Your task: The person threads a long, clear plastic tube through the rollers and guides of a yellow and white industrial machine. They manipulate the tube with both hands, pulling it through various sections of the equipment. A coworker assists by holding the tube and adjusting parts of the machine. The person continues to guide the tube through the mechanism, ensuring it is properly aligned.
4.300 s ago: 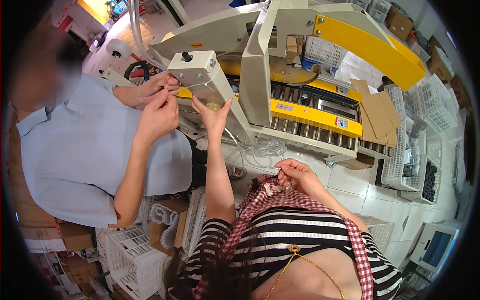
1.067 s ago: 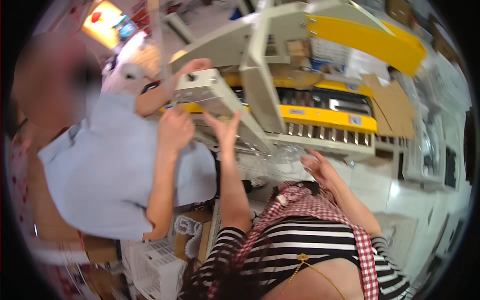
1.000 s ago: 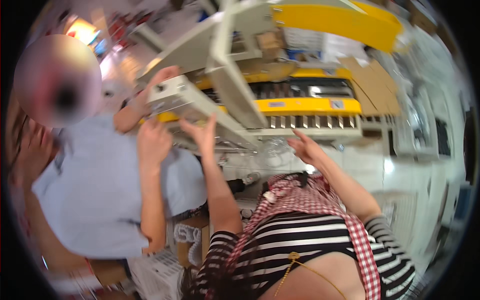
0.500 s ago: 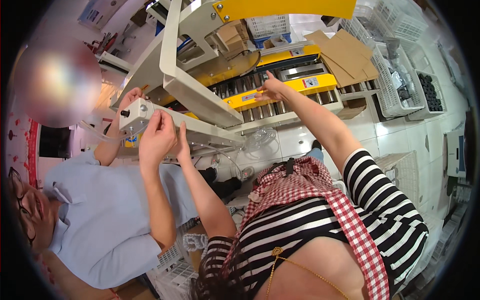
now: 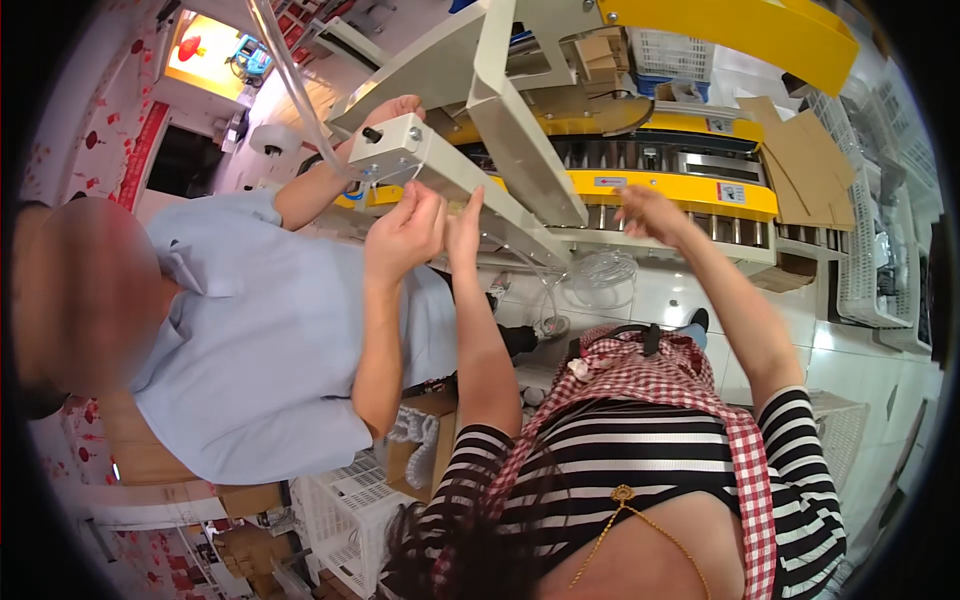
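My left hand [image 5: 463,232] is at the near side of a white machine beam [image 5: 490,212], one digit stretched straight up against it. The rest of its fingers are hidden, partly by a co-worker's hand [image 5: 408,228] right beside it. That hand is pinched close to the beam's end, near a clear tube; the co-worker's other hand [image 5: 395,108] is behind the beam. My right hand [image 5: 652,215] hovers in front of the yellow side rail [image 5: 690,194] of a roller conveyor. Its fingers are loosely bent and apart, slightly blurred, and nothing shows in them.
Coiled clear tubing [image 5: 600,280] lies on the tiled floor below the machine. Flat brown cardboard [image 5: 805,165] rests at the conveyor's right end, by white plastic crates [image 5: 870,255]. The co-worker in a light blue shirt [image 5: 270,330] stands close on my left. A yellow arm [image 5: 730,30] spans overhead.
The view has swung left, so the machine appears farther right. My right hand has drawn back from over the conveyor, and its outstretched fingers have bent. My left hand stays by the beam.
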The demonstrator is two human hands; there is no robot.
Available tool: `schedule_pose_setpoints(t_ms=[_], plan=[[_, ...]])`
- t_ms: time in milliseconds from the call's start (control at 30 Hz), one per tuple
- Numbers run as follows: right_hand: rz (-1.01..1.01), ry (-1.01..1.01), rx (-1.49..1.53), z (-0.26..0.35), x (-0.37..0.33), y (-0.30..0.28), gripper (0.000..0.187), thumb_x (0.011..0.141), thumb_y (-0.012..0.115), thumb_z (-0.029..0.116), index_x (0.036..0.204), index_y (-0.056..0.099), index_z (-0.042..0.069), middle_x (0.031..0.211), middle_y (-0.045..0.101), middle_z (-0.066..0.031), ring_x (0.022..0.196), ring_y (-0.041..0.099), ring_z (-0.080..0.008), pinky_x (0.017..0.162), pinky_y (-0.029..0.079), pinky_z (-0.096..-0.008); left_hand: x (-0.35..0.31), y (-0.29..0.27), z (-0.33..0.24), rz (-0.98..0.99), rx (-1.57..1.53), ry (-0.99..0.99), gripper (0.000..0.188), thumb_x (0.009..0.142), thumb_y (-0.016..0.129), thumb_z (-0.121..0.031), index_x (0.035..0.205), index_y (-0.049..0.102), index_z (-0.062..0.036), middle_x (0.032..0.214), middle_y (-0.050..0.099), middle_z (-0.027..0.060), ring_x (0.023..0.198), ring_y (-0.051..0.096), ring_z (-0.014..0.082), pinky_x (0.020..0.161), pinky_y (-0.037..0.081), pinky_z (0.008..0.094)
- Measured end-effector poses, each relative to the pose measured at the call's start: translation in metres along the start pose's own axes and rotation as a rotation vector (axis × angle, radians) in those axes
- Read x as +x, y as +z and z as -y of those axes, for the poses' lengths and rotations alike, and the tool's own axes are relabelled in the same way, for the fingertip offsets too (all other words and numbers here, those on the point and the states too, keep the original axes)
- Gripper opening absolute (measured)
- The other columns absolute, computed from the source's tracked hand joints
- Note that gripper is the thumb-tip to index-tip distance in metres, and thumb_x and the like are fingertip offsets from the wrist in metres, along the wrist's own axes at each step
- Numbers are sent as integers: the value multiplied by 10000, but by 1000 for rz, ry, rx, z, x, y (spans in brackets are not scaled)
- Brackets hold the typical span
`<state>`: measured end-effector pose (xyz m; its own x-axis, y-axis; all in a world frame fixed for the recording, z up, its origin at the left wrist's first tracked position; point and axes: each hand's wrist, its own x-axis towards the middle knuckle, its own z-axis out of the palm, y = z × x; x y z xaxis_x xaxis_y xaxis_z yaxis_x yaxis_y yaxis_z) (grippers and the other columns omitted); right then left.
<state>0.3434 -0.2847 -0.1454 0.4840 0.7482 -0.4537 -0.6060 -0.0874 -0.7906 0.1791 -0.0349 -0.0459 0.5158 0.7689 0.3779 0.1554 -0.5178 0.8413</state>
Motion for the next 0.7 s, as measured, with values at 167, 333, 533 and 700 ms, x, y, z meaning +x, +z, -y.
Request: schedule_pose_setpoints(t_ms=[167, 333, 533, 700], plan=[[113, 71, -129, -40, -50, 51, 343, 928, 486, 354, 1068, 571, 52, 733, 576, -43, 469, 500, -70, 372, 377, -190, 4, -12, 30, 130, 32, -44, 605, 730, 744, -294, 1166, 489, 38, 1229, 470, 142, 1056, 466, 243, 922, 366, 347], [181, 151, 98, -62, -84, 74, 315, 935, 486, 333, 982, 576, 35, 623, 465, 8, 428, 309, -44, 367, 194, -205, 13, -2, 38, 81, 82, 16, 639, 726, 746, -296, 1190, 461, 39, 1235, 458, 153, 1075, 452, 251, 934, 358, 352], [128, 166, 168, -80, -98, 89, 319, 942, 465, 359, 846, 524, 60, 566, 345, 47, 420, 256, -46, 370, 158, -214, 16, 1, 43, 63, 79, 19, 682, 722, 750, -298, 1220, 427, 40, 1241, 444, 165, 1098, 436, 260, 947, 349, 357], [101, 194, 100, -83, -105, 90, 424, 908, 462, 482, 837, 513, 67, 561, 316, 55, 408, 239, -54, 360, 148, -228, 10, -9, 42, 41, 84, 17, 719, 718, 753, -300, 1244, 399, 41, 1247, 432, 175, 1116, 423, 268, 959, 341, 362]])
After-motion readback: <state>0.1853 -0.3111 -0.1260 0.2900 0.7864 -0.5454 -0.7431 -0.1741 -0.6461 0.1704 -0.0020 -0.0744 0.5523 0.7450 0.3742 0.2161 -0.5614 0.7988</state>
